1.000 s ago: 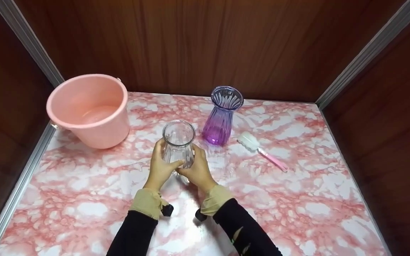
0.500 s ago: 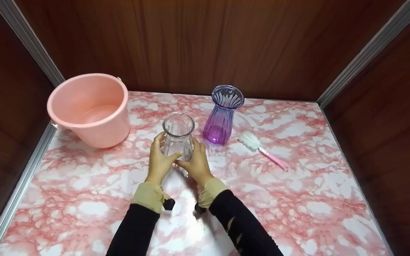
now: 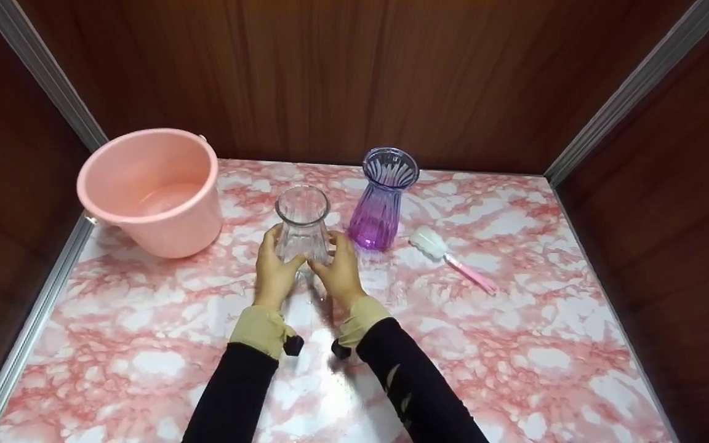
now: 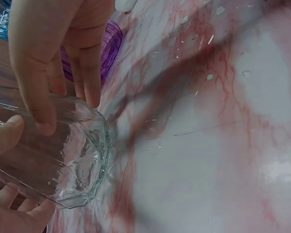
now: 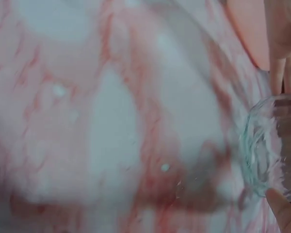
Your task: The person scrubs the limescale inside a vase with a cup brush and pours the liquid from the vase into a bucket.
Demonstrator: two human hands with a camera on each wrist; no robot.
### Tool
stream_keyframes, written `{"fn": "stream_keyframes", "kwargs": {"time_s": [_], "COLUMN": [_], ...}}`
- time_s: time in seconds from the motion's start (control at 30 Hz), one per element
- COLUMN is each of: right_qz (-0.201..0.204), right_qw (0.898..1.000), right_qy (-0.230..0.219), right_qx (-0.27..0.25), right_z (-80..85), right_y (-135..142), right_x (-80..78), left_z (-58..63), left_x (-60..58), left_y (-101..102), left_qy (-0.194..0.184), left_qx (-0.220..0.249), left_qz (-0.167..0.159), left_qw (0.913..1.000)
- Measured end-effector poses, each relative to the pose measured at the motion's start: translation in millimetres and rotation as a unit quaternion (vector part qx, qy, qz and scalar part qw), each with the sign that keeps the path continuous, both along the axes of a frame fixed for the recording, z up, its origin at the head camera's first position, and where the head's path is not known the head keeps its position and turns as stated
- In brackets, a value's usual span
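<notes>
A clear ribbed glass vase [image 3: 303, 237] stands upright in the middle of the head view, mouth upward. On its left side my left hand [image 3: 276, 271] holds the body, fingers curved round it. My right hand [image 3: 338, 271] grips the opposite side, and the two thumbs come close together in front. In the left wrist view the thick glass base [image 4: 89, 167] is right at the tabletop, with fingers on both sides. The right wrist view has that base at its right edge. A purple-to-blue glass vase [image 3: 376, 215] stands just behind and right of my right hand.
At the back left is a pink bucket [image 3: 176, 237]. A sponge bottle brush [image 3: 431, 243] with a pink handle lies right of the purple vase. Small drop-like spots dot the marbled tabletop [image 4: 184, 179]. Brown wood panels [image 3: 305, 80] close in the back and sides.
Both hands have moved away from the person with the clear vase, which is now farther back and slightly to the left. The bucket, purple vase and brush have stayed put.
</notes>
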State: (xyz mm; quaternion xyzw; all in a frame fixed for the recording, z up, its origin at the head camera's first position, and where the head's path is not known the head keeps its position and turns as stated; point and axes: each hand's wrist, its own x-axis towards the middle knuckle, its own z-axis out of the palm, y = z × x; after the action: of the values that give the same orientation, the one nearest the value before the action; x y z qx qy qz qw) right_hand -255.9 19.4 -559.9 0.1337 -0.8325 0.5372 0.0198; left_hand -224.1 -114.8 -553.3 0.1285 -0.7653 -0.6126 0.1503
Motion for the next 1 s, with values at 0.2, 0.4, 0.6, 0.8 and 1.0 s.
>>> {"fn": "stream_keyframes", "kwargs": {"time_s": [0.2, 0.4, 0.6, 0.8, 1.0], "right_qz": [-0.023, -0.019, 0.002, 0.048, 0.070], "right_qw": [1.000, 0.998, 0.998, 0.998, 0.997], "right_qy": [0.000, 0.019, 0.023, -0.012, -0.016], "right_qx": [-0.020, -0.048, -0.051, -0.037, -0.028], "right_z": [10.9, 19.3, 19.5, 17.8, 17.7], "right_y": [-5.7, -7.6, -8.0, -7.8, -4.8], "right_x": [-2.4, -11.0, -12.7, -11.8, -16.0], "left_z": [2.5, 7.3, 9.0, 6.6, 6.2], "left_x": [-8.4, -15.5, -21.7, -25.8, -25.0], "left_y": [4.1, 6.8, 10.6, 12.5, 10.3], "left_qy": [-0.015, -0.041, -0.051, -0.037, -0.034], "left_qx": [-0.001, -0.013, -0.038, -0.039, -0.006], "left_qz": [0.031, 0.060, 0.111, 0.151, 0.095], "left_qw": [0.9994, 0.9973, 0.9918, 0.9870, 0.9949]}}
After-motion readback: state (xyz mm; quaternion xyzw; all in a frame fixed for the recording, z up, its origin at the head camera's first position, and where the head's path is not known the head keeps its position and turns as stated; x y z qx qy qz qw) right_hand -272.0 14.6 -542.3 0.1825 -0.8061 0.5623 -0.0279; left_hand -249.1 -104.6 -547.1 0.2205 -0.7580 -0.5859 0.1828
